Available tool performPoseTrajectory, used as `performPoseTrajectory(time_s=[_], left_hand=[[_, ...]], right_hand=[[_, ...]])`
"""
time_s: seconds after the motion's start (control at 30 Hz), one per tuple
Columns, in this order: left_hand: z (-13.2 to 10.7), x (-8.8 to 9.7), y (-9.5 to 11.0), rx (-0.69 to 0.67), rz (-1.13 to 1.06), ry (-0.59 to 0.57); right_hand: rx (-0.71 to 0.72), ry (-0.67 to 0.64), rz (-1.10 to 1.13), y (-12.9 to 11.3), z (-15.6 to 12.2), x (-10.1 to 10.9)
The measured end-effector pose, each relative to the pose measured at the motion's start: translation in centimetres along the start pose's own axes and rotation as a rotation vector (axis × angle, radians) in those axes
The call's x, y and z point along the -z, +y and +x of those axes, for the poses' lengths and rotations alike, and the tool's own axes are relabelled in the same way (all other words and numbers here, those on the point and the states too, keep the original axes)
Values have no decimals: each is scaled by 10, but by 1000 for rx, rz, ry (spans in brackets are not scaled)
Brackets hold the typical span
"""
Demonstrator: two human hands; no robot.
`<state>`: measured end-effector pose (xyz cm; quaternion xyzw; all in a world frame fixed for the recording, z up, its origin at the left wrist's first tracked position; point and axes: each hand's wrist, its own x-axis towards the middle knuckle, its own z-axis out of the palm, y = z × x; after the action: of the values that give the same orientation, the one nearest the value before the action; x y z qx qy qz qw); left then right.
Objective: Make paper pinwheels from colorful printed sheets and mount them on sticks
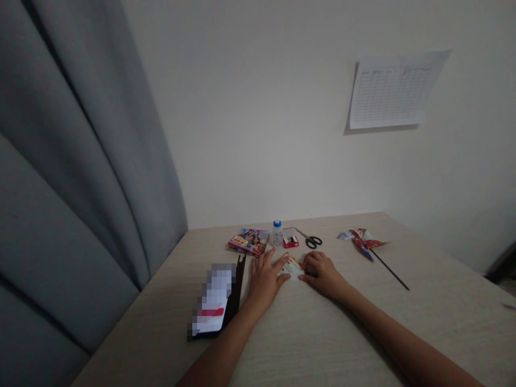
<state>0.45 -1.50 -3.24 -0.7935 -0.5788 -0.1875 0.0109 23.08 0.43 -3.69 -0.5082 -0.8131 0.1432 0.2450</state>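
A small piece of printed paper (293, 267), white with orange and red print, lies on the table between my hands. My left hand (264, 277) rests flat with its fingers stretched out, thumb and forefinger touching the paper's left side. At the opposite edge, my right hand (320, 271) is closed, with curled fingers and the thumb at the paper's corner. Part of the paper is hidden under the fingers. Just beyond stand a blue-capped glue bottle (278, 234) and a small red-and-white box (291, 242), beside black-handled scissors (313, 242).
A stack of colourful printed leaflets (250, 242) lies behind my left hand. Left of my forearm is a phone (212, 303) with a blurred screen, near dark sticks (239, 277). A paper pinwheel (364, 242) on a dark stick lies to the right. Curtain (80, 161) borders the table's left.
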Motion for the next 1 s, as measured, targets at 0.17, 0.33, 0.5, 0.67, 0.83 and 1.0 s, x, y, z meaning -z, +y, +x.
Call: performPoseTrajectory(time_s=[0.17,0.33,0.5,0.67,0.83,1.0], left_hand=[[0,-4,2,40,-25,-8],[1,-3,3,97,-18,-41],[1,1,2,146,-29,-103],[-1,0,-2,150,-51,-130],[-6,-2,-3,138,-5,-134],[-11,0,-2,175,72,-104]], right_hand=[[-18,33,-69,-10,-2,-4],[-78,40,-117,-18,-2,-5],[-44,-22,-138,-17,-2,-5],[-15,-66,-201,-14,-2,-7],[-23,-93,-214,-13,-2,-9],[-21,-97,-205,-15,-2,-5]])
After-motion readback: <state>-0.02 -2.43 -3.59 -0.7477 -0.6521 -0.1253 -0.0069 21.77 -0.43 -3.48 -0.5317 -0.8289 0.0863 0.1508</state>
